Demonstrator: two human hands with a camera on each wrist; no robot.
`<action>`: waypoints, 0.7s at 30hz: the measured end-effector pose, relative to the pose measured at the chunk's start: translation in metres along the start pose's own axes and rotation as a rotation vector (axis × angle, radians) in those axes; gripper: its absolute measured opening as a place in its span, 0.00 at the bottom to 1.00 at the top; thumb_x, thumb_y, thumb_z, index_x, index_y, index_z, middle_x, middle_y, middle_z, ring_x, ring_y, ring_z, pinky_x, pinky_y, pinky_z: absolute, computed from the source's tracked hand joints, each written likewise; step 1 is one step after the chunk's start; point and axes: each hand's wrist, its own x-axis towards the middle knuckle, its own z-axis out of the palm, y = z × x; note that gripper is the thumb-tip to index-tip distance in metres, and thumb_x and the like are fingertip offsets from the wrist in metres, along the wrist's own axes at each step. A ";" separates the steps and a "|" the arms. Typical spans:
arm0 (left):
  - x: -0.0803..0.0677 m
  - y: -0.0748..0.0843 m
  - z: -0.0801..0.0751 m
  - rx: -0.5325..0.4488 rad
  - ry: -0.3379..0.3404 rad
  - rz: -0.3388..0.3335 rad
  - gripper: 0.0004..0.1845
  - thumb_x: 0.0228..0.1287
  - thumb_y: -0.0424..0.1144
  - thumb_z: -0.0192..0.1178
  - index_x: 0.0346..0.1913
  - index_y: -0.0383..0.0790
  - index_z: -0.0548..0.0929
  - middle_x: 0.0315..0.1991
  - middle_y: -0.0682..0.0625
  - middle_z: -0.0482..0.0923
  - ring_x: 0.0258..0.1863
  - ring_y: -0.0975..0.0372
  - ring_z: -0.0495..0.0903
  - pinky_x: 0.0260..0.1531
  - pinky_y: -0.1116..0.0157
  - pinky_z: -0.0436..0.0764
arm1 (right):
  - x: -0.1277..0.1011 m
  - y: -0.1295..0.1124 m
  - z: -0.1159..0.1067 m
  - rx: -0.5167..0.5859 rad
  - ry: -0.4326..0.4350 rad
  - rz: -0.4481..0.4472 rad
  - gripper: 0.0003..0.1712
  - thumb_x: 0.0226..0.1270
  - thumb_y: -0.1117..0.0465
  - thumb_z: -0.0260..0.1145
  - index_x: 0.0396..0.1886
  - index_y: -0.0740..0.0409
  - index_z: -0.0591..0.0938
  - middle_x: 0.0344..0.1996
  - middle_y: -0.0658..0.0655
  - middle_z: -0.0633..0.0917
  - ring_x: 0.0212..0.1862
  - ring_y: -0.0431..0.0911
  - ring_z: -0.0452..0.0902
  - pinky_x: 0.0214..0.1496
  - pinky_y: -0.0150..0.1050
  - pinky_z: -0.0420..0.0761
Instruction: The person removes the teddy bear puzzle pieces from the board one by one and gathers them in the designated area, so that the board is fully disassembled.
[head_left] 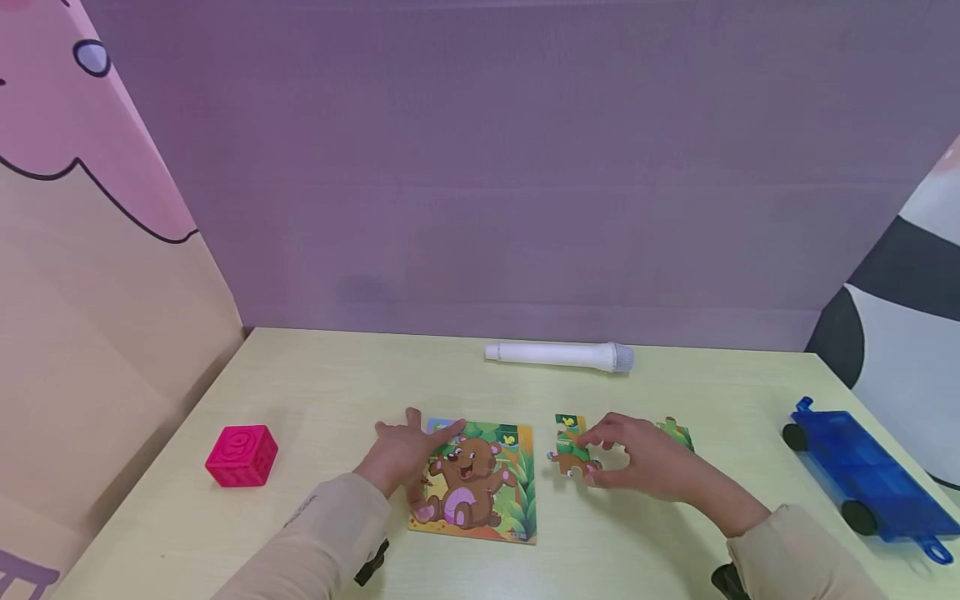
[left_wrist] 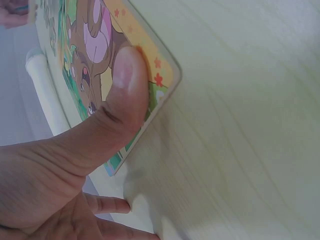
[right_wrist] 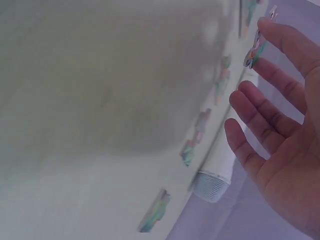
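Kids' play corner: cartoon wall panels (head_left: pixel 82 208), pale table (head_left: pixel 315 383) w/ toys — pink block (head_left: pixel 242 455), blue car (head_left: pixel 870 468), bear puzzle (head_left: pixel 476 483).

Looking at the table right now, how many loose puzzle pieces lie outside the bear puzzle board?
3 visible: one above the right hand, one pinched at its fingertips, one behind it. Others may be hidden under the hand.

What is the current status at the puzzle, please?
Left hand presses bear puzzle board, thumb on its edge. Right hand pinches loose puzzle piece. White tube lies behind, clear.
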 end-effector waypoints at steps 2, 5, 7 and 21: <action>0.000 0.000 0.000 0.016 0.000 0.001 0.59 0.37 0.29 0.83 0.77 0.60 0.67 0.74 0.26 0.54 0.64 0.20 0.61 0.44 0.44 0.85 | -0.001 0.002 0.005 -0.016 -0.032 0.027 0.18 0.62 0.50 0.75 0.49 0.50 0.87 0.43 0.45 0.82 0.49 0.52 0.80 0.46 0.47 0.81; 0.001 0.001 0.000 0.022 -0.002 -0.002 0.60 0.36 0.31 0.84 0.77 0.61 0.66 0.74 0.26 0.54 0.63 0.20 0.62 0.43 0.45 0.85 | -0.002 0.004 0.011 -0.051 -0.073 0.048 0.18 0.61 0.49 0.75 0.49 0.50 0.86 0.45 0.48 0.82 0.55 0.61 0.79 0.48 0.54 0.80; 0.001 0.001 0.000 0.022 0.000 0.002 0.61 0.36 0.31 0.85 0.77 0.61 0.66 0.73 0.26 0.55 0.62 0.20 0.63 0.43 0.46 0.85 | -0.003 0.004 0.014 -0.079 -0.075 0.053 0.18 0.61 0.49 0.75 0.48 0.48 0.86 0.45 0.48 0.82 0.55 0.60 0.79 0.47 0.53 0.80; -0.001 0.000 0.000 -0.040 -0.002 -0.004 0.59 0.38 0.27 0.82 0.77 0.60 0.67 0.75 0.25 0.52 0.64 0.18 0.57 0.35 0.49 0.87 | -0.001 -0.004 -0.022 0.190 -0.091 0.072 0.21 0.66 0.48 0.73 0.54 0.50 0.85 0.41 0.42 0.83 0.46 0.43 0.78 0.44 0.42 0.81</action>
